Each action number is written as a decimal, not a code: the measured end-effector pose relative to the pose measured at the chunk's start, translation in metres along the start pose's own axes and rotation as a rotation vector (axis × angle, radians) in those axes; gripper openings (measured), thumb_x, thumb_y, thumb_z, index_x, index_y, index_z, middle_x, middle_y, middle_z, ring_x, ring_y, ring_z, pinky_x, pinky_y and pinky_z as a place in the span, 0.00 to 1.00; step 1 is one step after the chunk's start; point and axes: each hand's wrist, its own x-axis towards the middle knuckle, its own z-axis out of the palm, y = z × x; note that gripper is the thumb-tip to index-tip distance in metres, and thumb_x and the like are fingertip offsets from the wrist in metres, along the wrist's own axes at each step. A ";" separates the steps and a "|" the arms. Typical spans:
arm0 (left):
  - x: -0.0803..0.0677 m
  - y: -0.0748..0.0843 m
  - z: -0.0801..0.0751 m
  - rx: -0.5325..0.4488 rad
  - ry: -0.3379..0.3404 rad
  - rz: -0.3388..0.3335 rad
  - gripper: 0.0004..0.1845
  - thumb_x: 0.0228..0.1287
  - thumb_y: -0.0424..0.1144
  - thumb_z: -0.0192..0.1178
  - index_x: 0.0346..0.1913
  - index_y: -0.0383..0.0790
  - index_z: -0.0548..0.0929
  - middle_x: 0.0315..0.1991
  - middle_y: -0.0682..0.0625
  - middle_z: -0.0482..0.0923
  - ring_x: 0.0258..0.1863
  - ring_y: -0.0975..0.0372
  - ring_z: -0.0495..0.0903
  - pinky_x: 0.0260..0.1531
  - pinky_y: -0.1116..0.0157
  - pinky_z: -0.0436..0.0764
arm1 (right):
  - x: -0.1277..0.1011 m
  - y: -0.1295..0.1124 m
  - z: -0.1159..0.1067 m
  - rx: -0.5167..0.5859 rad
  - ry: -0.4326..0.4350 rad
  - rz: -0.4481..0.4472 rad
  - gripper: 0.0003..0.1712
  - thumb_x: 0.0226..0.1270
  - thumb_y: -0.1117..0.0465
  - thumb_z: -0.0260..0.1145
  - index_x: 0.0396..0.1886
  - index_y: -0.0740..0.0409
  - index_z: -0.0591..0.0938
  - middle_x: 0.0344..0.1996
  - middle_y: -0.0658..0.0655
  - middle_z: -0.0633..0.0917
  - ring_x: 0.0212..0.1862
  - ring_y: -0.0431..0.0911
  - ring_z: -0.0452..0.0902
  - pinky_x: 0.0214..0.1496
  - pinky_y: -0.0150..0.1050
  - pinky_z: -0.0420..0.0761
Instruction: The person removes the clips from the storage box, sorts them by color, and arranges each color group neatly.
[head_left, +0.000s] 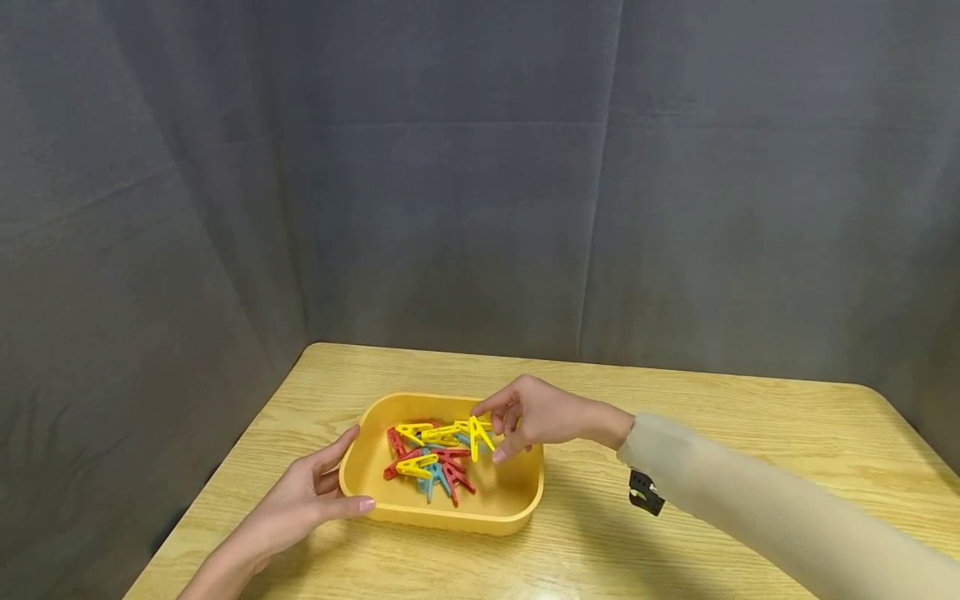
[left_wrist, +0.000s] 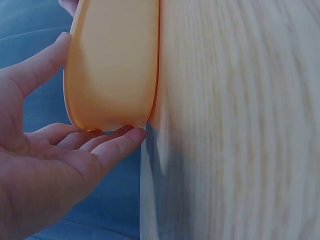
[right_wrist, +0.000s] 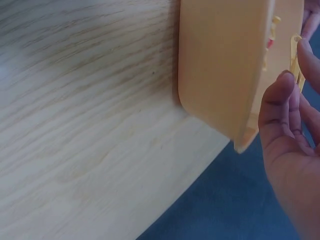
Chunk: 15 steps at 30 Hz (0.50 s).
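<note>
**One yellow clothespin, pinched over the tub at two o'clock**

Read the clock over the tub, with twelve pointing away from you. At nine, your left hand [head_left: 303,496] spans the end of the yellow tub [head_left: 435,515], fingers fairly straight and spread: the thumb touches the rim near eight, the index finger near ten, and the left wrist view shows other fingertips against the end wall. That looks like a light steadying touch.

Inside the tub, from nine across to one, lies a loose pile of red, blue and yellow clothespins [head_left: 414,467], legs crossing. They look like hard plastic, so expect them to be light and stiff, with some spring, and liable to hook a neighbour.

At two from the tub's centre, your right hand [head_left: 540,412] pinches the yellow clothespin [head_left: 474,437], index finger at its narrow top and thumb low by its splayed legs. An end-to-end hold like this could let a smooth piece swivel; gripping across both legs should be surer, with modest force, since a hard squeeze may flex them. It is unlikely to break easily.

Farther out, toward three, a black strap [head_left: 645,493] hangs by your light sleeve [head_left: 765,508], above the wooden table [head_left: 712,417].
</note>
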 end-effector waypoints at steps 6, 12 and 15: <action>-0.001 0.000 -0.002 0.017 0.028 -0.014 0.55 0.65 0.32 0.75 0.85 0.32 0.48 0.83 0.33 0.46 0.74 0.41 0.66 0.57 0.62 0.83 | -0.019 -0.003 -0.016 -0.092 0.098 -0.005 0.36 0.58 0.66 0.83 0.66 0.70 0.82 0.21 0.48 0.68 0.27 0.42 0.62 0.30 0.34 0.64; -0.004 -0.001 -0.005 0.016 0.041 -0.015 0.55 0.65 0.31 0.75 0.85 0.33 0.49 0.84 0.35 0.46 0.75 0.41 0.65 0.57 0.62 0.83 | -0.038 0.001 -0.030 -0.127 0.192 0.028 0.34 0.58 0.64 0.84 0.65 0.67 0.84 0.21 0.48 0.64 0.27 0.42 0.58 0.31 0.35 0.61; -0.006 -0.001 -0.007 0.003 0.040 -0.014 0.55 0.65 0.30 0.75 0.85 0.32 0.48 0.84 0.35 0.45 0.75 0.41 0.63 0.57 0.61 0.83 | -0.048 0.007 -0.036 -0.110 0.214 0.026 0.35 0.58 0.65 0.83 0.65 0.69 0.83 0.21 0.48 0.63 0.27 0.42 0.58 0.31 0.35 0.62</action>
